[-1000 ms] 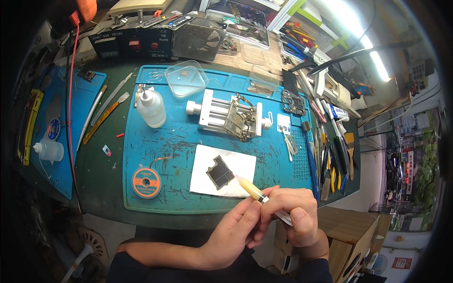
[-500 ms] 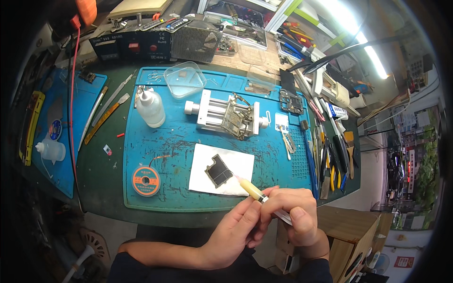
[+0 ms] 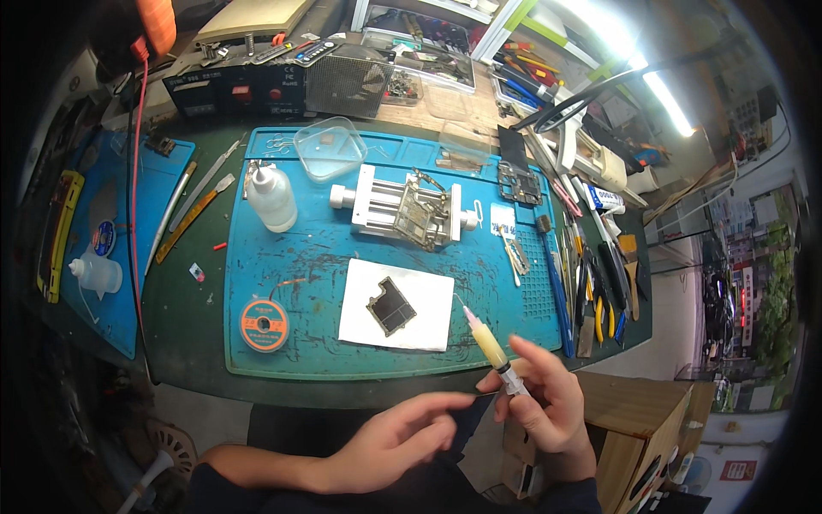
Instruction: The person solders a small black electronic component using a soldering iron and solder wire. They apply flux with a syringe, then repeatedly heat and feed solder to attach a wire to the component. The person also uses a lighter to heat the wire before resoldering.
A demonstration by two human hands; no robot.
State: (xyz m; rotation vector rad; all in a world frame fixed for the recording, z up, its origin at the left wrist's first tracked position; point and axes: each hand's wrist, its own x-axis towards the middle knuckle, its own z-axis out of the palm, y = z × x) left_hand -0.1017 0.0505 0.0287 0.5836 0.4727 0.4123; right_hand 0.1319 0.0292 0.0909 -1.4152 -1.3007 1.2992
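Left hand [image 3: 390, 441]: low at centre, index finger stretched toward the right hand, remaining fingers loosely curled; nothing visible in its grasp. Right hand [image 3: 548, 401]: bent fingers and thumb gripping one syringe [image 3: 490, 344], yellowish contents, tilted, tip pointing up and leftward beyond the right edge of the white pad. Wooden cabinet [image 3: 634, 409]: right of the right hand. White pad [image 3: 428, 300]: on blue mat [image 3: 312, 248], bearing one dark, notched board [image 3: 391, 310]. Orange-labelled spool [image 3: 264, 325]: left of pad. Metal clamp [image 3: 366, 204]: behind pad, holding a circuit board [image 3: 413, 221]. Translucent bottle [image 3: 272, 204]: left of clamp, upright. Black box [image 3: 231, 96], red switch: at rear. Lit tube [image 3: 670, 103]: upper right.
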